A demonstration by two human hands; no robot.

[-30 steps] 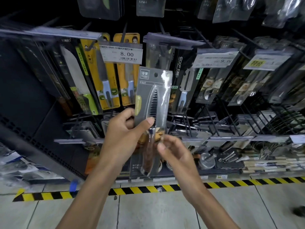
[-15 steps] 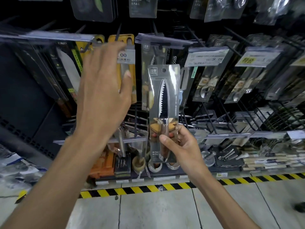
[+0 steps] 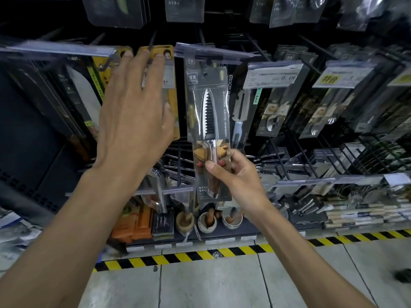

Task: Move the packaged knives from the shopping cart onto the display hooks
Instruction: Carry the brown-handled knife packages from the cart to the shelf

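The right hand (image 3: 235,174) grips the packaged knife (image 3: 208,121) by its lower end, thumb across the front over the wooden handle. It holds the pack upright at frame centre, its top reaching toward 12 o'clock. The left hand (image 3: 135,116), at 10 o'clock of the pack, holds nothing. Its fingers are straight and spread, with the tips resting on the tops of the yellow-carded knife packs (image 3: 174,103). The shopping cart is out of view.

The pack's hang hole (image 3: 205,74) sits just below a clear label strip (image 3: 211,53), and the hook behind that strip cannot be made out. Threaded blind, the hole would likely miss the tip and the card would buckle. Because the grip is so low, the tall pack could also tip or slip out and fall to the floor. The left hand may knock the yellow packs off their own hook.

The pack's badge appears to read 顶美, and the smaller print is illegible. At 3 o'clock, a peeler pack (image 3: 239,112) carries vertical letters starting "QX". A white price label (image 3: 272,75) shows roughly "9.0", and a yellow tag (image 3: 331,79) reads 特价.
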